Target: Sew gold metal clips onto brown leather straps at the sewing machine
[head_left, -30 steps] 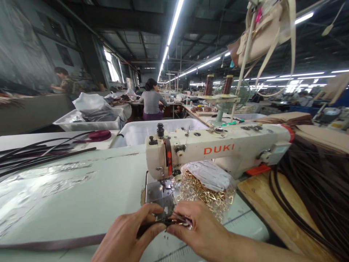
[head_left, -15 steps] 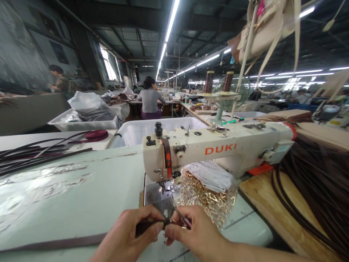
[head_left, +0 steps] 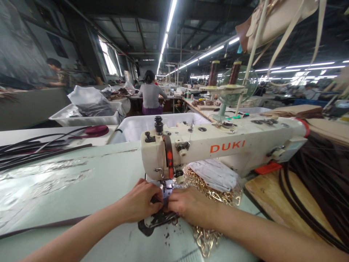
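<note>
At the white sewing machine point(head_left: 191, 145), both my hands are close under the needle area. My left hand point(head_left: 144, 202) is closed on a dark strap point(head_left: 60, 223), whose long tail runs off to the left across the pale green table. Facing it, my right hand point(head_left: 188, 203) has its fingers bent and pressed together at the strap's end beside the presser foot point(head_left: 167, 185). The fingertips and the strap's end are mostly hidden. Below the hands, a black plate-like part point(head_left: 148, 227) shows at the machine bed. Gold metal clasps point(head_left: 205, 240) lie by my right forearm.
Behind my right hand sits a clear bag point(head_left: 215, 176) of gold hardware. Dark straps point(head_left: 321, 189) hang over a wooden board point(head_left: 268, 193) on the right. More straps and a maroon roll point(head_left: 96, 130) lie left. White bins and a seated person point(head_left: 151, 94) are beyond.
Both hands have moved forward from the table's front to the needle area, taking the strap's end along. A slim tool seen in my right hand earlier is out of sight now.
</note>
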The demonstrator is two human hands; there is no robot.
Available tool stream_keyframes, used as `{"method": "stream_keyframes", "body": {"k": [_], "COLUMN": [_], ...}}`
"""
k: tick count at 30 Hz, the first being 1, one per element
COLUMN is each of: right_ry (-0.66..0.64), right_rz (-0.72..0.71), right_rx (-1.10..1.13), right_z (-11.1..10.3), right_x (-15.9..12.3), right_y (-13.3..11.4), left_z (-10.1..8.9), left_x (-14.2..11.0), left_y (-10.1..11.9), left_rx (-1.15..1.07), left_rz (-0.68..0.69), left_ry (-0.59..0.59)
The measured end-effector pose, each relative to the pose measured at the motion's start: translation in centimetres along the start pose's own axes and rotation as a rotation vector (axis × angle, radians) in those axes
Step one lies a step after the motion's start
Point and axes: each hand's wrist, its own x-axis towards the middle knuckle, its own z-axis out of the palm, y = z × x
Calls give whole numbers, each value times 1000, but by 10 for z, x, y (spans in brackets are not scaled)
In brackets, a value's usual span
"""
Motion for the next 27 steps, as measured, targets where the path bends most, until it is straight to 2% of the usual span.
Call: {"method": "stream_keyframes", "body": {"k": [3, 5, 7, 10, 13, 16, 20, 24, 27], "right_ry": [-3, 8, 17, 24, 29, 27, 76, 71, 37], "right_rz": [-13, -14, -10, 7, 47, 81, 108, 120, 205], "right_rx": [13, -21, -51, -45, -15, -12, -37, -88, -135], "right_z": [-1, 0, 2, 5, 5, 5, 10, 18, 24], "right_x": [2, 2, 1, 0, -2, -2, 1, 6, 9], "right_y": [1, 1, 1, 0, -2, -5, -9, -8, -4], "left_z": [1, 6, 14, 28, 35, 30, 15, 8, 11], "left_x": [-12, -23, -35, -45, -45, -39, -29, -16, -5], "left_y": [3, 4, 4, 2, -3, -8, -12, -20, -32], "left_rx": [85, 148, 253, 417, 623, 750, 669, 660, 685], "left_rz": [-26, 5, 143, 380, 505, 630, 732, 799, 820], "left_ry": [106, 183, 259, 307, 350, 460, 606, 516, 477]}}
